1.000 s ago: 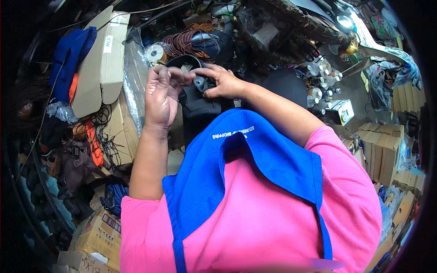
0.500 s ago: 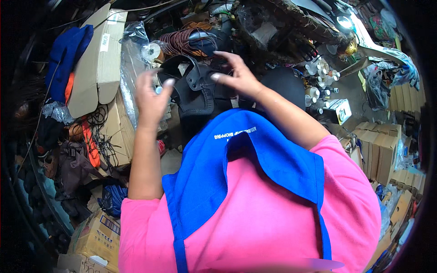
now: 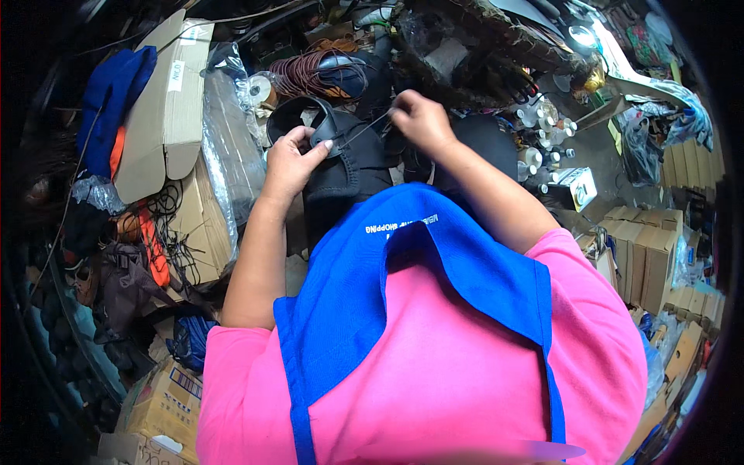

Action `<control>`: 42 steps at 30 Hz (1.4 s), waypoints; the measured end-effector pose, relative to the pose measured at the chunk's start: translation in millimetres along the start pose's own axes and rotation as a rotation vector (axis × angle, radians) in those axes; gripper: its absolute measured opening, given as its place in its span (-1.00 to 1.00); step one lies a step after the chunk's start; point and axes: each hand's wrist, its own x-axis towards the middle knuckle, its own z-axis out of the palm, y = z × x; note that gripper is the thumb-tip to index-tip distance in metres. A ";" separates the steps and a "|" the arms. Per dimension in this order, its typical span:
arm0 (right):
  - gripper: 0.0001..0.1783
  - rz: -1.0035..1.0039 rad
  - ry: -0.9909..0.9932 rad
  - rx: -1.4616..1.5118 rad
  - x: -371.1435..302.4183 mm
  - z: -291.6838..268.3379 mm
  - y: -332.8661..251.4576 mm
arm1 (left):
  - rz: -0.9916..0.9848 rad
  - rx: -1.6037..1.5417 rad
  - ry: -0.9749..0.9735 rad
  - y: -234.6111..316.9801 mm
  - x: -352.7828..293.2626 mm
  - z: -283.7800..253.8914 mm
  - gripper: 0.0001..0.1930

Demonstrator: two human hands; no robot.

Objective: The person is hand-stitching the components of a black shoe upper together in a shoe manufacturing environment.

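Note:
A black leather-like piece (image 3: 335, 180) lies over my lap, with a curved band at its far end and thick stitching along one edge. I cannot tell its exact kind. My left hand (image 3: 291, 164) pinches the band between thumb and fingers. A thin dark thread (image 3: 367, 129) runs taut from the piece up to the right. Its far end is in my right hand (image 3: 422, 124), which is closed on it, raised off the piece. Whether a needle is also in those fingers is hidden.
Beyond the piece lie a bundle of brown cord (image 3: 310, 74) and a thread spool (image 3: 261, 87). Flattened cardboard (image 3: 155, 128) and clear plastic (image 3: 225, 147) stand at the left. Several small bottles (image 3: 535, 159) and stacked boxes (image 3: 639, 248) are at the right.
Both hands were apart from the piece with fingers spread. Now the left has taken hold of the band, and the right has moved outward, closed, drawing the thread taut.

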 end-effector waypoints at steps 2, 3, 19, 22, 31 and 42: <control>-0.80 0.138 0.110 0.161 9.2 -12.4 4.2 | 0.002 -0.011 0.002 1.0 -0.7 -1.3 -0.80; -0.80 0.240 0.037 0.311 15.8 -15.0 13.4 | -0.011 -0.006 -0.003 2.2 -0.9 -1.7 -0.80; -0.64 -0.234 -0.258 0.488 -0.6 -16.2 -27.7 | 0.039 -0.061 -0.101 2.3 1.2 -9.8 -0.76; -0.83 -0.056 -0.525 0.223 -18.5 -13.7 -56.5 | 0.043 -0.048 -0.096 2.7 -1.1 -11.3 -0.74; -0.73 -0.187 -0.482 -0.025 -16.6 -7.9 -53.7 | 0.045 -0.142 -0.095 4.7 -3.3 -6.8 -0.77; -0.69 -0.100 -0.528 -0.103 -16.9 -23.4 -71.9 | 0.241 0.060 -0.031 7.8 -14.2 -8.5 -0.77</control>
